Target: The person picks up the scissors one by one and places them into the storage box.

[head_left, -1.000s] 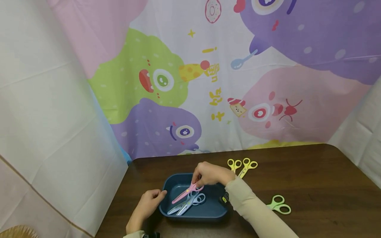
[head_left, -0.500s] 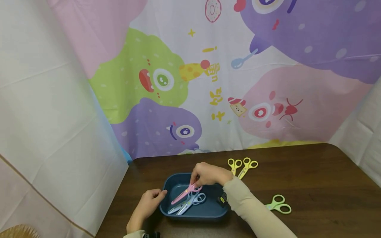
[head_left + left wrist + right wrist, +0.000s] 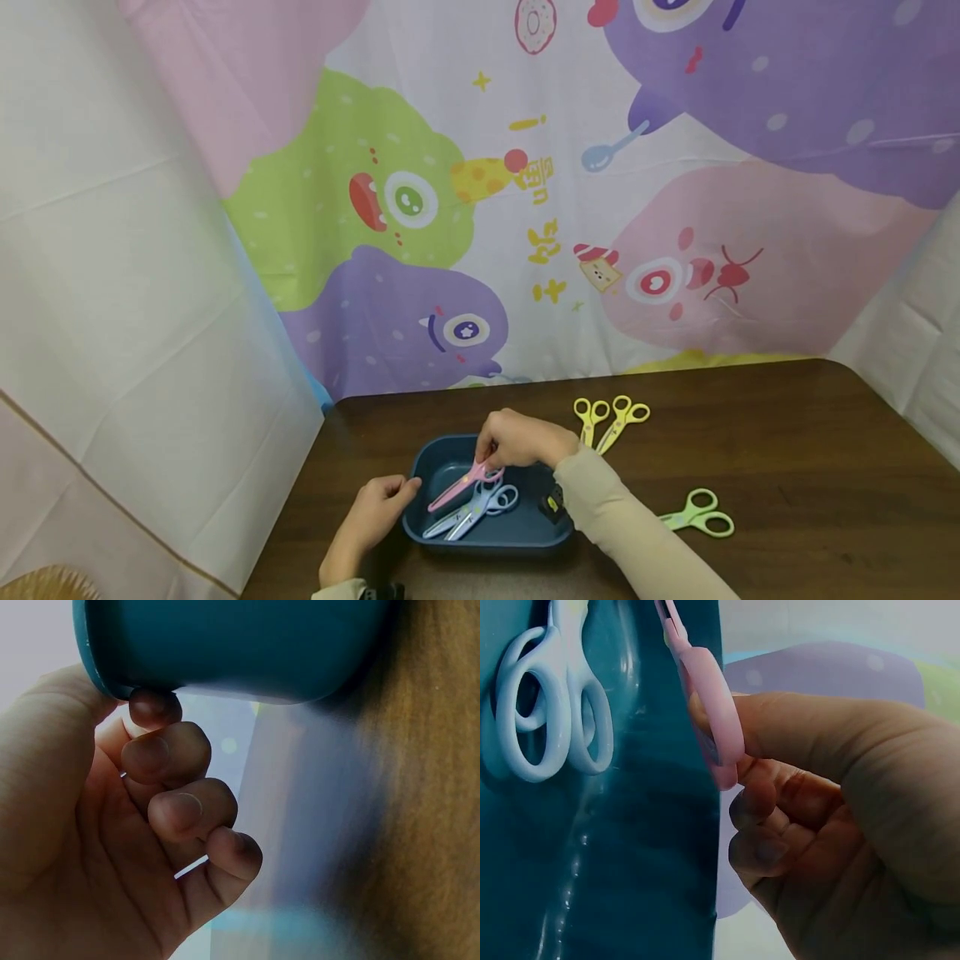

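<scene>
One pinched pink scissors (image 3: pixel 467 481), two blue scissors (image 3: pixel 477 510)

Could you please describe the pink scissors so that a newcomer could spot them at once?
On the brown table sits a dark blue tray. There, the right grip pinches the pink scissors by a handle loop. Only they are pink; the light blue scissors lie beside them.

Looks indoor, curtained off like a booth around a dark wood-grained desk (image 3: pixel 787 450); can't tell whether home or studio. Backed by a cloth (image 3: pixel 442 75) of one-eyed cartoon monsters (image 3: pixel 300 208) and yellow lettering (image 3: pixel 551 292), printed sideways. Flanked left and right by creased pale sheets (image 3: pixel 142 292), hanging close to the desk's sides.
</scene>
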Motion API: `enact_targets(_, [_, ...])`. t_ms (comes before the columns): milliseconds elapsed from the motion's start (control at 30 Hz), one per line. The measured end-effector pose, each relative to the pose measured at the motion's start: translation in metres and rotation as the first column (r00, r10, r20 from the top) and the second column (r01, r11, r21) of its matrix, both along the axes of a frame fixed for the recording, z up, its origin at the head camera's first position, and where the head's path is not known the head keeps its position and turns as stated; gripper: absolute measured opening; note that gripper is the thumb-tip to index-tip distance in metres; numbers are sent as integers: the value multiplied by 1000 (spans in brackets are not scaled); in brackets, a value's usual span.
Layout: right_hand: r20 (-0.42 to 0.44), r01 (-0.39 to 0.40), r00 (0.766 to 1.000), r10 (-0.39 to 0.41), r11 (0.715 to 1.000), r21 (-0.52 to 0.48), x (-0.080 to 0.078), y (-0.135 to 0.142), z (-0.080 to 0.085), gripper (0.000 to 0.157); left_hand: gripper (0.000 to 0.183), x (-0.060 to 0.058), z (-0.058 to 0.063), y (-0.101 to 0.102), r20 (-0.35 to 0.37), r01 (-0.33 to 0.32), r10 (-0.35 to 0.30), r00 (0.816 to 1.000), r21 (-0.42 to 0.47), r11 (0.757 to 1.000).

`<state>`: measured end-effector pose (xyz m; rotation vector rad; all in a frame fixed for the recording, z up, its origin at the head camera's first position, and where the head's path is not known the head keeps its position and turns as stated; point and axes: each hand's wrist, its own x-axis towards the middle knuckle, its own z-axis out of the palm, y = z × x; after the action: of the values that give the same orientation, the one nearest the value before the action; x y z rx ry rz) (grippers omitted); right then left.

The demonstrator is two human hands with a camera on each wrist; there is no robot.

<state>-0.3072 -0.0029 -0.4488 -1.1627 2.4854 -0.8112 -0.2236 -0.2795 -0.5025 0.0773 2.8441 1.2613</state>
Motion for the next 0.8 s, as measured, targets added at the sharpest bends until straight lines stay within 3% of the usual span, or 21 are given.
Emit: enact_targets(800, [43,32,999,-32,999,0,3,-7,-5,13,45,1,2,0,4,2,-2,1000,8,1000])
